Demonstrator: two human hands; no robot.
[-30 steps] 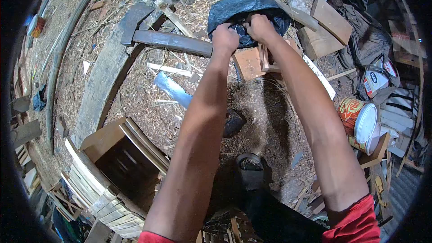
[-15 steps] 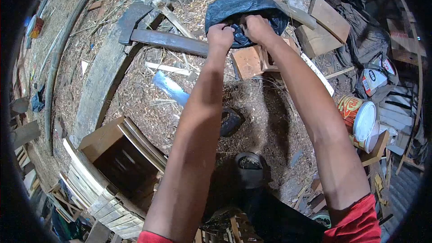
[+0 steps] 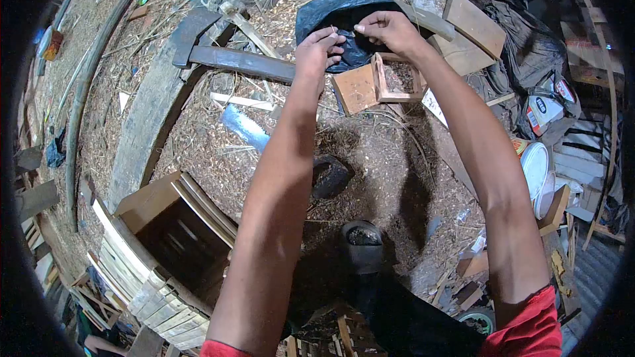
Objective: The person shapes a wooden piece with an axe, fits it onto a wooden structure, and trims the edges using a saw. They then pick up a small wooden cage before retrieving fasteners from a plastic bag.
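A black plastic bag [image 3: 324, 14] lies with its mouth open at the top middle of the head view. Over that mouth my left hand [image 3: 317, 53] has its fingers curled in, with a tiny pale bit at the tips that is too small to name. Facing it, my right hand [image 3: 393, 32] pinches thumb against forefinger; whatever is between them is too small to make out. Just below the bag are a small wooden frame [image 3: 395, 98] and a brown wooden block [image 3: 356, 87]. A heavy axe-like tool [image 3: 245, 63] rests left of my left hand, its handle reaching toward my wrist.
A saw blade [image 3: 243, 125] lies on the chip-strewn ground near my left forearm. A long timber beam [image 3: 142, 125] and a slatted wooden crate [image 3: 149, 284] are on the left. On the right stand a white-lidded bucket [image 3: 534, 168] and dark sheeting [image 3: 532, 46].
Both hands have come up out of the bag's mouth, fingertips now showing above it. My right hand has shifted slightly right and up, uncovering more of the wooden frame.
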